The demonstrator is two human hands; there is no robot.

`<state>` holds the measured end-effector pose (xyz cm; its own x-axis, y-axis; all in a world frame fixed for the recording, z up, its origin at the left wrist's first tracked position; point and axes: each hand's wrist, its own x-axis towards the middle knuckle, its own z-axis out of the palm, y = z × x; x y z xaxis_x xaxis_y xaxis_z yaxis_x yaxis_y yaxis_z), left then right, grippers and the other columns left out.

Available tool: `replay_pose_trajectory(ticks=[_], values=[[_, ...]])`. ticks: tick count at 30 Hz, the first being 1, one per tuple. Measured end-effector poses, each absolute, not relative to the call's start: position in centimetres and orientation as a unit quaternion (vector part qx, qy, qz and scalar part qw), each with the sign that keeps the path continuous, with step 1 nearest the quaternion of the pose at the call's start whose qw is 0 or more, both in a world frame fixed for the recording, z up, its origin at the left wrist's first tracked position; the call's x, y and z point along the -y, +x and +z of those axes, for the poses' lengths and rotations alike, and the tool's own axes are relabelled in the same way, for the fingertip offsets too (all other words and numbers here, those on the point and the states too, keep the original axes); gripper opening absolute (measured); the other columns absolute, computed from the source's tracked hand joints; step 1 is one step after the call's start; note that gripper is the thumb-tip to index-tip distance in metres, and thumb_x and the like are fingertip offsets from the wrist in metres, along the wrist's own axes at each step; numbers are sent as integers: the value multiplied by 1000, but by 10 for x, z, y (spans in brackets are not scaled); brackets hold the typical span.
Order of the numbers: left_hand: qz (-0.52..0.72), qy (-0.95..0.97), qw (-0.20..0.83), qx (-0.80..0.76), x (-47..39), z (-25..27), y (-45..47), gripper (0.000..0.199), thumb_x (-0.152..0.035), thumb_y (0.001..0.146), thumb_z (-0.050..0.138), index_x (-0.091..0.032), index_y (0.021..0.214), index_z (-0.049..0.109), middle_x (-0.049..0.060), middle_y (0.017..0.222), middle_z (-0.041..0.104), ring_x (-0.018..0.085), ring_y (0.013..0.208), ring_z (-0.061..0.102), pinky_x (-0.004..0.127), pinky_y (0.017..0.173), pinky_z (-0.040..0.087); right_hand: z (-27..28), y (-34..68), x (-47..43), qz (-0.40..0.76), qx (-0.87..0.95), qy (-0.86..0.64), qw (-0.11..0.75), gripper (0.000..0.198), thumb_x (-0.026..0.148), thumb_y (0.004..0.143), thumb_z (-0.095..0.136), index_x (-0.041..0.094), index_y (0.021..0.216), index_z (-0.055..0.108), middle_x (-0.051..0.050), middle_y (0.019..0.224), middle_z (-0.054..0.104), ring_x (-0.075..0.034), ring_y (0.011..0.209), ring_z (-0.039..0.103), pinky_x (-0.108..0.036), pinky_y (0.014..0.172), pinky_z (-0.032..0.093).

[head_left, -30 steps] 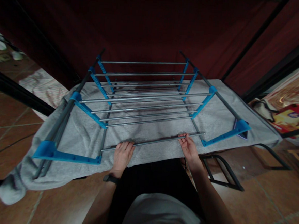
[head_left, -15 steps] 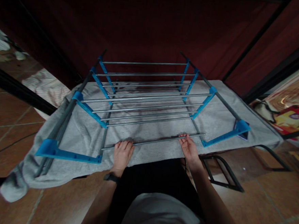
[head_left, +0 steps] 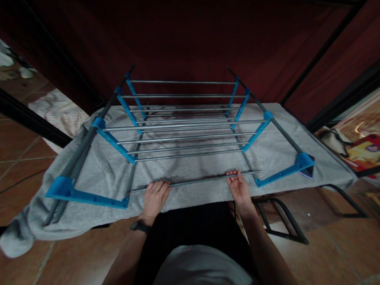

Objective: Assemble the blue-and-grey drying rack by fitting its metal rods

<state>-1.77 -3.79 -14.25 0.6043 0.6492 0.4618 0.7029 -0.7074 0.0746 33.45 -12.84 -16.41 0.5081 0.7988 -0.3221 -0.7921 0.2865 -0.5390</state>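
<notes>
A loose grey metal rod (head_left: pixel 200 180) runs sideways near the front edge of the cloth-covered table. My left hand (head_left: pixel 155 196), palm down, is closed on it left of its middle. Palm up, my right hand (head_left: pixel 239 190) pinches the rod toward its right end. Beyond it stands a rack frame (head_left: pixel 180 138) of grey rods joined by blue plastic brackets. The front left bracket (head_left: pixel 96 198) and the front right bracket (head_left: pixel 281 171) lie to either side of the rod, with no crossbar between them. Both rod ends are apart from these brackets.
Grey cloth (head_left: pixel 326 145) covers the table. A dark flat object (head_left: pixel 308 170) lies under the front right bracket. Black metal frames (head_left: pixel 283 223) stand by the front right edge. A dark red panel (head_left: pixel 191 34) rises behind, and a red and yellow bag (head_left: pixel 373 151) is at right.
The view has shifted very slightly. Both hands keep hold of the rod in nearly the same place, and the right side of the rack appears a little further left.
</notes>
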Motion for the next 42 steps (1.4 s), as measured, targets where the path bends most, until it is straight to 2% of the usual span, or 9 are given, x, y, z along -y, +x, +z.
replay_pose_trajectory(ticks=[8, 15, 19, 26, 33, 42], values=[[-232, -897, 40, 374, 41, -142, -21, 24, -31, 98, 47, -19, 107, 66, 8, 93, 70, 24, 89, 63, 38, 83, 43, -165, 334, 129, 495, 28, -327, 804, 11, 31, 87, 70, 25, 82, 63, 5, 79, 67, -11, 82, 66, -31, 97, 53], [-218, -901, 27, 373, 45, -144, -23, 24, -33, 99, 45, -18, 105, 64, 8, 94, 70, 23, 89, 64, 37, 86, 45, -166, 338, 132, 496, 23, -297, 816, 33, 57, 91, 58, 26, 81, 65, 1, 80, 69, -17, 84, 67, -40, 96, 54], [-215, -903, 24, 371, 44, -145, -22, 25, -33, 100, 45, -19, 105, 64, 8, 96, 71, 23, 89, 65, 37, 85, 46, -166, 338, 132, 494, 21, -304, 814, 40, 64, 89, 55, 26, 81, 64, 0, 81, 68, -18, 85, 66, -43, 100, 52], [-199, -906, 36, 372, 46, -143, -20, 27, -33, 99, 45, -19, 108, 66, 8, 91, 70, 24, 88, 65, 38, 81, 45, -164, 339, 132, 497, 15, -301, 814, 43, 64, 91, 50, 25, 79, 63, 0, 81, 68, -17, 85, 66, -39, 100, 51], [-187, -906, 47, 376, 44, -143, -19, 28, -33, 99, 45, -18, 108, 67, 9, 91, 70, 25, 87, 63, 39, 81, 44, -163, 339, 133, 496, 18, -306, 813, 41, 65, 88, 56, 26, 77, 62, 1, 80, 67, -18, 86, 66, -43, 101, 51], [-203, -897, 24, 392, 43, -150, -20, 29, -37, 100, 45, -19, 110, 65, 9, 98, 71, 25, 92, 65, 38, 85, 45, -164, 339, 132, 496, 15, -316, 808, 44, 66, 91, 50, 26, 78, 62, 0, 82, 68, -18, 88, 67, -41, 99, 52]])
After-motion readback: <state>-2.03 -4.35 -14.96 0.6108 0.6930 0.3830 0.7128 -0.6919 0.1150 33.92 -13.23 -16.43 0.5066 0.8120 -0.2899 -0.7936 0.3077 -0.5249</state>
